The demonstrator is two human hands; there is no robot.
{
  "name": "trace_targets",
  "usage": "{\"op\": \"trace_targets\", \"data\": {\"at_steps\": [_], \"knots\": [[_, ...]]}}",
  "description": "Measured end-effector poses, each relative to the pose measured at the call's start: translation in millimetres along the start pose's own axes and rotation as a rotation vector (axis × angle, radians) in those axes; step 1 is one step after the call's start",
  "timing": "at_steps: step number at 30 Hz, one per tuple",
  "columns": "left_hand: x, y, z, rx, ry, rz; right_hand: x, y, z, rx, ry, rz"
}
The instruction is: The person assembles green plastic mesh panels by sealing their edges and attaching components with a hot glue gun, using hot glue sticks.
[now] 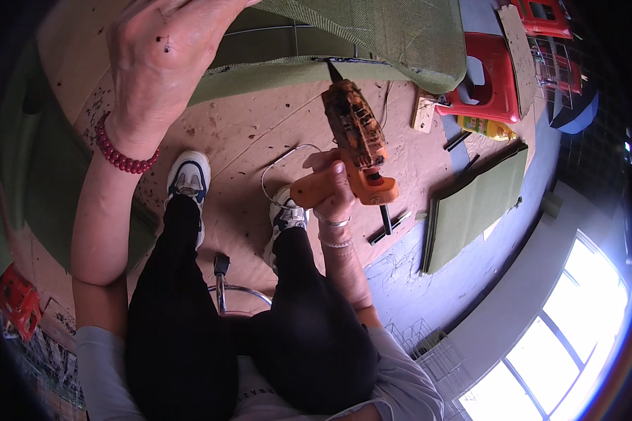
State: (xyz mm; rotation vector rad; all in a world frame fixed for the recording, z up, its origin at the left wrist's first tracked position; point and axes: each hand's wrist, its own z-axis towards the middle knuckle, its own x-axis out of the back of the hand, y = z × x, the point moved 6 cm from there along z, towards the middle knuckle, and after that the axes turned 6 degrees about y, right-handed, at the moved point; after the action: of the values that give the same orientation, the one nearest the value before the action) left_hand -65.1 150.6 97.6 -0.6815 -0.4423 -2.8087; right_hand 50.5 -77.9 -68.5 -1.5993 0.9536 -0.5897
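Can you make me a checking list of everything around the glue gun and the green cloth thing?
Surface: brown board floor, speckled with dark spots and scraps.
Job's things: orange glue gun, dirty with dark residue, nozzle up against the green fabric panel; a glue stick pokes out of its back.
Clutter: red plastic stool, yellow bottle, small wood block, folded green fabric, dark sticks.
Hands: right hand grips the glue gun's handle; left hand, with a red bead bracelet at the wrist, presses on the fabric panel.
Cables: white cord loops over the floor by the glue gun.
Surroundings: bright window, wire rack.
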Motion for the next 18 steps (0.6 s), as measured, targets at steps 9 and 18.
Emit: {"op": "trace_targets", "data": {"at_steps": [9, 18], "knots": [[3.7, 2.2, 1.2, 0.019, -0.038, 0.012, -11.7, 10.0, -7.7, -0.044, -0.089, -0.053], [5.4, -1.5, -1.2, 0.037, 0.007, -0.038, -14.9, 18.6, -14.1, -0.109, -0.13, 0.024]]}}
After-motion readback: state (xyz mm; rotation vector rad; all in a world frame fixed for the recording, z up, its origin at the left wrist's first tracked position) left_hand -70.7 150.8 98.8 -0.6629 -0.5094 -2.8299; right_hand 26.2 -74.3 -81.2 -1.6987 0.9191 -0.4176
